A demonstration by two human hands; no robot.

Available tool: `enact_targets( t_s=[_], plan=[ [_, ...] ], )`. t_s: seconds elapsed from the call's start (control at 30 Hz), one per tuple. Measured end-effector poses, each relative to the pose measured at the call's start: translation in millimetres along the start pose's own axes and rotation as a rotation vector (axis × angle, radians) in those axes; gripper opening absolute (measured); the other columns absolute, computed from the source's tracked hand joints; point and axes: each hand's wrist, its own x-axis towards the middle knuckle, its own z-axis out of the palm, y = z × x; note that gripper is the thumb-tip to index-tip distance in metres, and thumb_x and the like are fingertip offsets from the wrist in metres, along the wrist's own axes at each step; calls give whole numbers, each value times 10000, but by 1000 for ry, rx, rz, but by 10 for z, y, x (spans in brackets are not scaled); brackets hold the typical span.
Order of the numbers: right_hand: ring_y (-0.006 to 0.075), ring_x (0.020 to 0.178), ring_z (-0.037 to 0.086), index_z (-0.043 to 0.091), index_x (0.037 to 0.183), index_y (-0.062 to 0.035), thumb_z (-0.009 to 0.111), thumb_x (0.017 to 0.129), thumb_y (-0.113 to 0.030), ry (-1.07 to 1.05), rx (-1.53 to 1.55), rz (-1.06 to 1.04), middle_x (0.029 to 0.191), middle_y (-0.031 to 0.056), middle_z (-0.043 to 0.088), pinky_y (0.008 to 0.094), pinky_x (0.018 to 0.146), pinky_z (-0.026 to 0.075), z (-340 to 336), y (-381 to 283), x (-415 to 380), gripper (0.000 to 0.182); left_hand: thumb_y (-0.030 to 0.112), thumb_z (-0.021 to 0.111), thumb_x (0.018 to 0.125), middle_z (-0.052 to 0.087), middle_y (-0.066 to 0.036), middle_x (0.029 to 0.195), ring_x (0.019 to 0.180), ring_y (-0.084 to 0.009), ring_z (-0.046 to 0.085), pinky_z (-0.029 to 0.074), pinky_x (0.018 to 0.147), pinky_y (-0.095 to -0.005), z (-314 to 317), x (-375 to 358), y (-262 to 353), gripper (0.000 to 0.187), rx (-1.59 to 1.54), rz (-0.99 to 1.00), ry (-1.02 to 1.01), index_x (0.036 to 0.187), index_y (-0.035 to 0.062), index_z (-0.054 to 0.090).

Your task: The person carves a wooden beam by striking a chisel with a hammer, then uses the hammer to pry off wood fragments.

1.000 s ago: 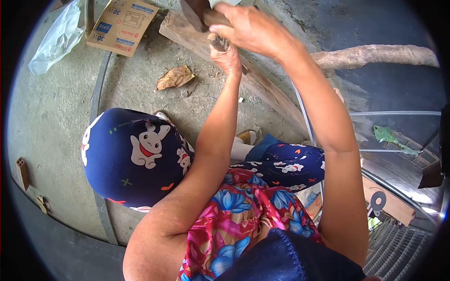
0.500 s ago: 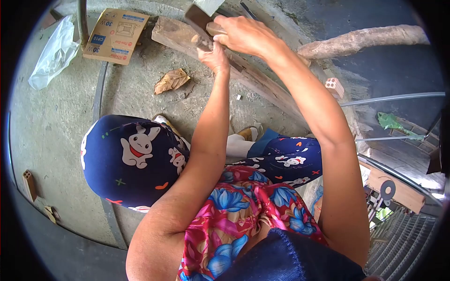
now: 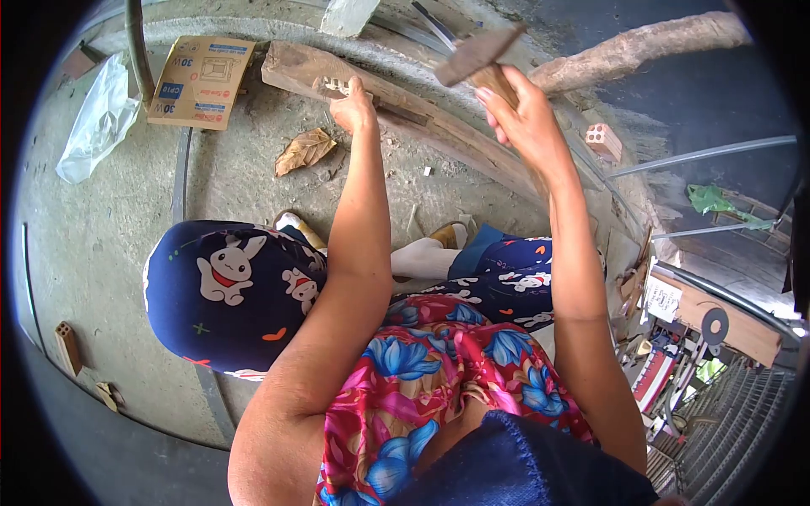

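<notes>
My right hand [image 3: 533,125] grips the wooden handle of a hammer [image 3: 479,57], whose dark metal head is raised above the right part of a long, weathered wooden beam [image 3: 472,148]. The beam lies slantwise on the concrete floor. My left hand [image 3: 353,110] is closed at the beam's left part, fingers around a small, pale, ridged piece that I cannot make out. A dark slot-like hollow runs along the beam just right of that hand.
A flattened cardboard piece [image 3: 201,83] and a clear plastic bag [image 3: 99,118] lie at left. A dry leaf [image 3: 305,152] is near the beam. A thick branch [image 3: 641,46] and a hollow brick [image 3: 603,142] are at right. A pale block [image 3: 348,15] stands behind the beam.
The hammer has swung up and right, away from my left hand, where its head was close above the held piece. My left hand has shifted slightly left and down.
</notes>
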Motion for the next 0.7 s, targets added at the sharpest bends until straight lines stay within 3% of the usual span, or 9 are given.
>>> enact_targets(
  t_s=[0.1,0.17,0.27,0.3,0.4,0.47,0.53,0.6,0.7],
  plan=[
    [48,474,465,558,1057,-45,594,906,-268,95,251,109,628,-6,514,228,427,381,-64,351,-276,272,242,701,758,685,-160,890,738,-245,640,493,733,-371,43,-15,36,287,-71,4,-177,881,-10,640],
    [50,462,458,549,1043,-50,587,914,-255,144,375,134,626,-10,514,222,412,370,-102,545,-422,245,153,715,780,661,-118,911,746,-198,622,506,729,-357,143,-65,61,251,-314,90,-393,956,11,607],
    [54,450,464,539,1018,-60,567,928,-224,234,508,166,626,-5,525,213,397,369,-118,822,-590,188,108,733,765,635,-85,903,748,-204,615,514,729,-371,205,-261,317,280,-23,275,-789,996,44,588],
    [54,450,467,538,1011,-62,567,929,-224,258,552,159,626,-3,527,213,396,370,-114,895,-630,184,164,742,768,660,-116,910,793,-223,641,515,764,-367,181,-427,479,295,94,305,-862,993,43,595],
    [61,444,478,533,984,-71,568,931,-233,335,678,151,624,4,534,215,390,372,-70,1030,-747,173,207,738,768,678,-159,925,856,-249,663,518,804,-373,216,-580,538,344,407,593,-998,1025,28,594],
    [64,440,479,532,980,-72,570,931,-238,382,758,153,622,6,535,216,387,372,-45,1053,-835,177,259,742,756,676,-189,952,870,-299,669,534,785,-397,236,-835,518,438,576,642,-1020,1083,16,581],
    [76,450,484,523,1026,-79,563,940,-250,427,763,132,644,20,536,212,396,377,-47,1119,-908,195,216,705,790,681,-154,906,793,-274,680,555,692,-391,171,-1284,430,275,673,1045,-887,988,63,591],
    [79,449,484,526,1023,-78,568,938,-251,479,782,110,645,23,539,213,396,377,-73,1199,-984,197,229,738,740,656,-157,949,840,-330,661,538,742,-440,122,-1577,287,412,748,1037,-973,1091,106,561],
    [82,451,490,533,1007,-79,575,934,-254,568,774,100,646,25,545,217,389,386,-192,1261,-1129,194,163,719,711,625,-116,898,785,-332,640,515,667,-441,-24,-1804,127,337,721,1145,-964,991,132,534]
  ],
)
